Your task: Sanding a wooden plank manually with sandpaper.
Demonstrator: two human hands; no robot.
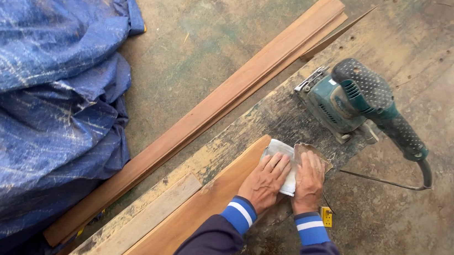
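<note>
At far left, blue tarp (36, 101) heaped on floor; long boards (198, 116) beside. Left hand (264, 182) flat, fingers spread, pressing sandpaper sheet (288, 163) onto plank end (191, 214); right hand (308, 180) likewise, no closed grasp. Green power sander (357, 101) near, untouched, on workbench (412, 37).

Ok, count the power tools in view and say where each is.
1. A green sander sits on the worn workbench, just beyond the left hand and right hand pressing sandpaper. Others may be outside the view.

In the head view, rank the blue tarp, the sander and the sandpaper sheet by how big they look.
1. Blue tarp, by far the largest.
2. Sander.
3. Sandpaper sheet, smallest, partly hidden under both hands.
</note>
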